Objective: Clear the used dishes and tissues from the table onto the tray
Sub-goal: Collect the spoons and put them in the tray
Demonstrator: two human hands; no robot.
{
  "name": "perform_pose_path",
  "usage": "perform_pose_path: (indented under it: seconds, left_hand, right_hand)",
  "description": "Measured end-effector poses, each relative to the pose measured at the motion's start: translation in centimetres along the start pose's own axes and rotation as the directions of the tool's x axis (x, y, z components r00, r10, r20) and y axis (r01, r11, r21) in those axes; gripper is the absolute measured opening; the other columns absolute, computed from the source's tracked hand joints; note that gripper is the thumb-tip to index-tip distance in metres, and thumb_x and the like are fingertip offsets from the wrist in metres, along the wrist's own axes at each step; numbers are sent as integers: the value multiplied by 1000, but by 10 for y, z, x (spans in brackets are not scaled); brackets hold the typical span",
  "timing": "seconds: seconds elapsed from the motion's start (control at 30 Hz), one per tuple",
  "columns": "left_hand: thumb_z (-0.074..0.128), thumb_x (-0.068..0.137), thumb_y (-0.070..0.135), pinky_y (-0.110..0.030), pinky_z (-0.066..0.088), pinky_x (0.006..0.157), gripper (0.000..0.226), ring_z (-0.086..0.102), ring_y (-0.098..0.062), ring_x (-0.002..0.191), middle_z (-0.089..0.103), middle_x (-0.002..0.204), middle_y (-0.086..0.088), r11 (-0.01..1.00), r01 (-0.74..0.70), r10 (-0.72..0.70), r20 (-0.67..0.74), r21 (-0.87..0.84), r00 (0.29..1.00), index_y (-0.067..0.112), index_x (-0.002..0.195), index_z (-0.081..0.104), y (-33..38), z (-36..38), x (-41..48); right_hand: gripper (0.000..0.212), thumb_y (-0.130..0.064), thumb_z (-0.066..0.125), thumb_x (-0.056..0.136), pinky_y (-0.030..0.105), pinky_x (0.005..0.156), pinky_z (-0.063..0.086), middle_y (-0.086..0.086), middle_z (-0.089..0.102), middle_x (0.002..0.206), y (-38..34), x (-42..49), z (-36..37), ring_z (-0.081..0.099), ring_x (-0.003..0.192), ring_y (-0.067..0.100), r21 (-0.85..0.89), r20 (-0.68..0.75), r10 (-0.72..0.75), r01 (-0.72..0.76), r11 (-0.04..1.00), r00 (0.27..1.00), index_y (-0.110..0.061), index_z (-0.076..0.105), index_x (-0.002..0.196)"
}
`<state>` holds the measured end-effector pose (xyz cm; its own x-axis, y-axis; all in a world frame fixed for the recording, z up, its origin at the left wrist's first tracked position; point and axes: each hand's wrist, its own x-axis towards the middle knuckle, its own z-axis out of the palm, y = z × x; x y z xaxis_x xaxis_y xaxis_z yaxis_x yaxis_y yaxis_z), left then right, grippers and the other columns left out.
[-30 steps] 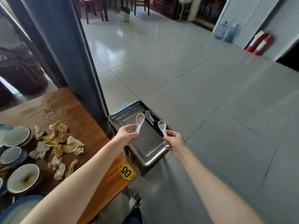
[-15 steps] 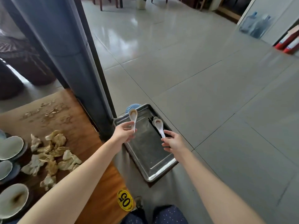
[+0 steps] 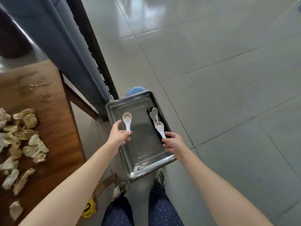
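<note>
Early, I judge: left grip and right grip each pinch a white ceramic spoon over the steel tray; crumpled tissues uncleared.

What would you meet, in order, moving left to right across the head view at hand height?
Crumpled tissues on the wooden table → left hand holding a white spoon → right hand holding a second spoon → grey floor tiles.

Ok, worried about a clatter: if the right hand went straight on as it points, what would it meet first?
Probably the two spoons lying in the tray: the right hand aims its held spoon at them, though its height above them is unclear.
</note>
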<state>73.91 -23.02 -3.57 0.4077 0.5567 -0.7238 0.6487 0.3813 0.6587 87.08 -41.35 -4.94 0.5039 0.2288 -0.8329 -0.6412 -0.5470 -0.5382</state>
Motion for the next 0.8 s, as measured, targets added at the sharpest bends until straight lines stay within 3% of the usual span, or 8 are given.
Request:
perform_pose_path:
  seconds: [0.07, 0.17, 0.43, 0.53, 0.6, 0.8]
  left_hand:
    - [57, 92, 5, -28, 43, 60, 68, 64, -16, 71, 70, 91, 2, 997, 72, -72, -2, -37, 997, 21, 149, 24, -11, 18, 8]
    - [57, 91, 8, -27, 44, 62, 57, 63, -13, 67, 70, 92, 4, 987, 155, -154, 28, -44, 988, 16, 143, 37, -30, 42, 19]
    - [55, 93, 8, -22, 43, 58, 42, 65, -11, 67, 72, 97, 5, 980, 198, -195, 97, -25, 976, 18, 133, 49, -67, 84, 61]
    - [54, 93, 8, -24, 43, 60, 41, 65, -12, 69, 72, 97, 5, 979, 202, -198, 86, -34, 976, 19, 132, 49, -78, 93, 80]
    - [54, 93, 8, -24, 42, 61, 40, 65, -12, 69, 72, 96, 5, 978, 203, -200, 73, -43, 977, 20, 131, 50, -84, 99, 92]
    - [55, 93, 8, -26, 42, 61, 37, 64, -13, 66, 72, 94, 4, 978, 204, -200, 69, -54, 977, 20, 127, 51, -94, 116, 120]
  right_hand:
    - [37, 5, 55, 88, 27, 59, 45, 8, 62, 81, 2, 18, -12, 54, 57, 15, -16, -12, 46, -46, 999, 999, -11, 55, 121]
    - [30, 3, 53, 89, 26, 58, 41, 6, 61, 75, 11, 41, -27, 52, 56, 14, -38, -28, 97, -98, 994, 995, -12, 56, 114]
    - [20, 5, 46, 90, 15, 30, 25, 7, 52, 67, 17, 118, -34, 40, 34, 6, -47, -35, 163, -164, 985, 986, -9, 55, 102]
    - [19, 1, 49, 91, 20, 47, 39, 5, 56, 73, 17, 147, -26, 49, 54, 12, -109, -23, 133, -135, 985, 991, -12, 55, 104]
    - [19, -1, 49, 92, 24, 58, 40, 4, 58, 76, 20, 164, -22, 53, 62, 14, -129, -11, 122, -122, 984, 992, -13, 56, 105]
    - [22, 2, 50, 92, 22, 51, 37, 8, 61, 81, 53, 193, -22, 55, 58, 13, -110, -31, 166, -169, 979, 986, -8, 60, 109]
